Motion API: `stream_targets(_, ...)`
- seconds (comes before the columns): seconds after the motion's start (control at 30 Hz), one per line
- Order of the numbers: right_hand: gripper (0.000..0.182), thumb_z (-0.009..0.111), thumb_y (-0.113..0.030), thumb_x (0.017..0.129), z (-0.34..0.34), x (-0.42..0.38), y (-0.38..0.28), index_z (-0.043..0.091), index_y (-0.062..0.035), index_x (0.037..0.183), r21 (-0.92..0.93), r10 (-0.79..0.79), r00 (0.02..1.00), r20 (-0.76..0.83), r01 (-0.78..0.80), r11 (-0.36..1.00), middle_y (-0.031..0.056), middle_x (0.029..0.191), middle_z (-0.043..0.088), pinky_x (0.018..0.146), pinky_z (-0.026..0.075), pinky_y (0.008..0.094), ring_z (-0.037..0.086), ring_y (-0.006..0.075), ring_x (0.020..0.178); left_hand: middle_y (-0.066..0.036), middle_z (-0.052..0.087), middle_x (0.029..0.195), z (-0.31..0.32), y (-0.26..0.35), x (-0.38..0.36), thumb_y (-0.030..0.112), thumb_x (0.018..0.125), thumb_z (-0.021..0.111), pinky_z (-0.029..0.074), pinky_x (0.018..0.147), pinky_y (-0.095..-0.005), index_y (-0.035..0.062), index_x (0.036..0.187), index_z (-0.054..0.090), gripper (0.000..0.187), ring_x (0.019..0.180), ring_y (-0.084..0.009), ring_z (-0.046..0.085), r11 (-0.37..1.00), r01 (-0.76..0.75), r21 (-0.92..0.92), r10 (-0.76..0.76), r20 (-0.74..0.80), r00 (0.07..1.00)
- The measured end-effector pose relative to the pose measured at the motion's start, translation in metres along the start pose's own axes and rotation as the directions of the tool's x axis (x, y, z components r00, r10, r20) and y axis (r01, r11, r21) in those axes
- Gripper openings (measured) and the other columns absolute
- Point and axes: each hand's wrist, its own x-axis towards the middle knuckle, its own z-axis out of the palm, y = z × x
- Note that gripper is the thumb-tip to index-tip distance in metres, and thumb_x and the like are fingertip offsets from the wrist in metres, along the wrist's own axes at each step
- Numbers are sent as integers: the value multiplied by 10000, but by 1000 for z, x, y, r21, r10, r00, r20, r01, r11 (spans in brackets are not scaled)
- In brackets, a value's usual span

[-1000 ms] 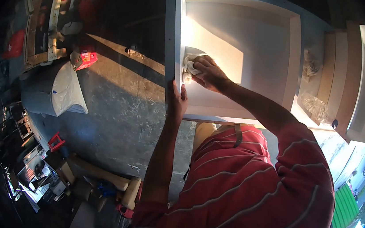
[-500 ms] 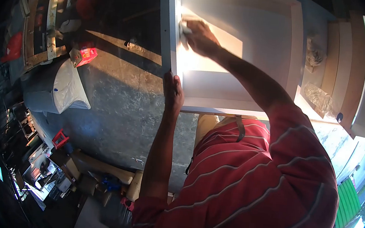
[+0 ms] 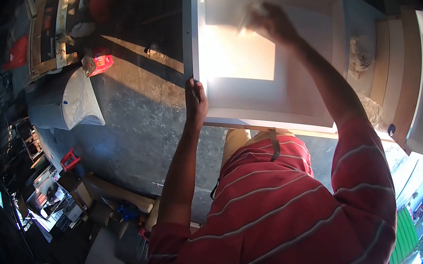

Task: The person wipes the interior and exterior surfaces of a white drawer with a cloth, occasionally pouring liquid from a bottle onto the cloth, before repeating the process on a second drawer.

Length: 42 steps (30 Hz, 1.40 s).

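A shallow white open box (image 3: 269,118) with raised sides stands in front of me, sunlight falling across its inner panel. Over that panel, my right hand (image 3: 277,24) is closed on a pale, cloth-like piece (image 3: 253,17), both smeared by motion. I cannot tell the piece's exact kind. At the box's near left corner, my left hand (image 3: 196,98) is closed on the outer edge, its fingers up along the side.
Right of the box lie a bundle in clear plastic (image 3: 359,59) and brown and white panels (image 3: 405,75). On the floor to the left are a red packet (image 3: 101,62), a plastic-wrapped white piece (image 3: 83,102) and a wooden frame (image 3: 61,18). A red stool (image 3: 70,160) stands farther off.
My right hand has swept from the box's left inner side toward the middle and far side, carrying the pale piece. My left hand stays at the corner; the box appears slightly farther left and up.
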Motion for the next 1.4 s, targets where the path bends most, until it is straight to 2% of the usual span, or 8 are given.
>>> stream_targets(0.03,284,556,-252,916,-18,6,1,616,-204,1189,-581,-88,956,-280,-96,808,204,1200,555,962,414,395,532,309,1093,-314,438,1171,1,-3,-2,309,1002,335,394,898,-459,-102,1218,386,467,1068,-459,463,1000,0,0,0,-2,1000)
stream_targets(0.13,254,619,-357,831,19,17,-19,698,-217,1027,-799,-252,875,-412,-215,562,116,1193,570,1019,343,402,426,345,1208,-307,444,1158,5,-6,1,298,1001,335,393,890,-460,-93,1220,382,450,1058,-454,469,998,-42,48,44,-38,998)
stream_targets(0.27,171,595,-282,863,138,4,-60,691,-209,983,-314,-212,976,-42,189,931,126,1191,564,1034,338,401,481,325,1158,-306,448,1140,5,-19,4,244,991,354,396,889,-454,-87,1224,376,405,1047,-447,473,994,8,-106,-6,23,1000)
stream_targets(0.63,312,465,-240,923,176,-81,-129,496,-135,1215,-175,-116,778,617,280,944,122,1094,596,986,390,422,552,320,1029,-325,472,1118,5,-21,9,276,989,323,387,904,-450,-113,1167,422,439,1054,-454,479,991,-121,62,122,-5,993)
stream_targets(0.87,224,476,-300,885,124,-108,-132,597,-131,968,-215,215,760,613,-102,971,118,866,640,797,465,437,617,307,860,-324,488,1102,-6,19,2,306,993,320,412,889,-466,-104,1236,378,481,1045,-462,504,998,48,31,-48,15,999)
stream_targets(1.1,297,567,-215,826,11,-181,-92,667,-170,1102,-508,555,417,719,-228,830,96,968,685,785,489,406,641,282,893,-322,476,1126,3,-11,7,312,995,328,418,886,-456,-98,1241,383,481,1039,-463,501,994,-7,108,7,-2,1000)
stream_targets(1.23,300,542,-236,843,74,-160,-105,657,-158,1109,-218,446,700,558,-395,893,126,1005,670,806,486,404,636,303,888,-316,477,1125,0,2,7,308,994,332,414,875,-456,-95,1225,396,469,1022,-461,503,998,-28,51,29,-11,1000)
stream_targets(1.4,228,529,-288,856,189,-66,-141,655,-172,1007,-227,404,703,585,-336,914,106,945,666,781,484,399,627,301,862,-306,487,1098,-2,-3,10,299,994,339,415,856,-457,-84,1199,412,441,1007,-449,512,1000,28,-2,-28,59,998)
